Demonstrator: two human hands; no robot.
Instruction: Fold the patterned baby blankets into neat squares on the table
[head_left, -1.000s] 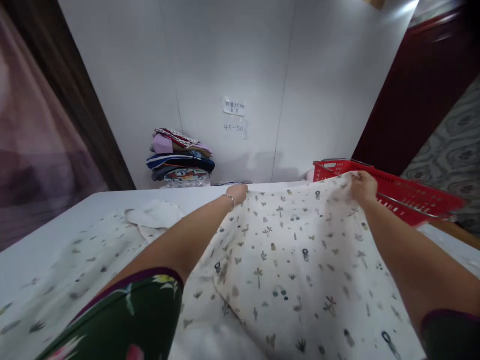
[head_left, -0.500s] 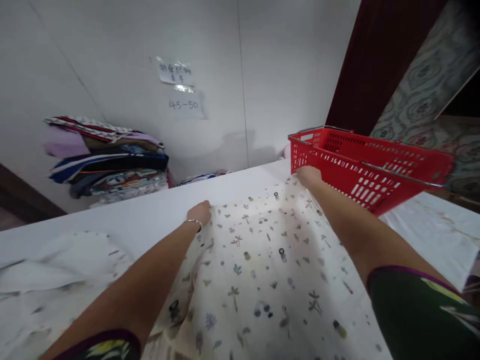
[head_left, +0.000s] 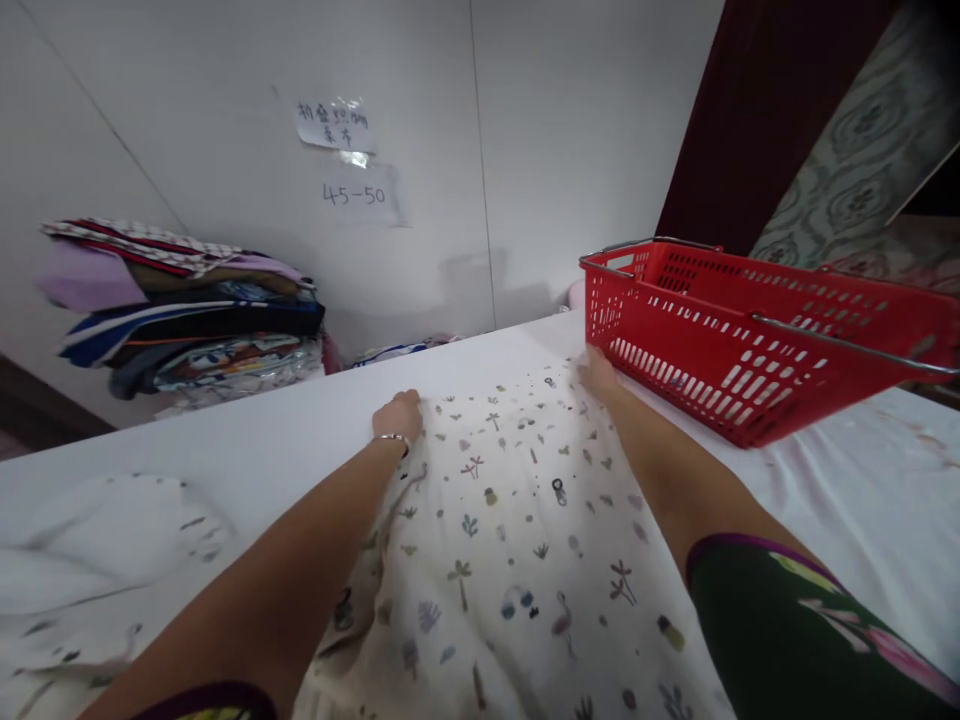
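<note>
A cream cloth (head_left: 517, 530) printed with small plants and animals lies spread on the white table (head_left: 300, 440) in front of me. My left hand (head_left: 399, 413), with a thin bracelet on the wrist, is closed on the cloth's far left corner. My right hand (head_left: 595, 372) grips the far right corner, close against the red basket (head_left: 750, 330). Both arms are stretched forward and the far edge of the cloth rests on the table.
The red plastic basket with metal handles sits at the right on the table. A stack of folded clothes (head_left: 180, 305) stands against the white wall at back left. More patterned cloth (head_left: 97, 540) lies bunched at the left. Paper notes (head_left: 337, 125) are taped to the wall.
Both hands have carried the cloth's far edge forward and down onto the table. The right hand now lies beside the basket's base. My view has turned right and down.
</note>
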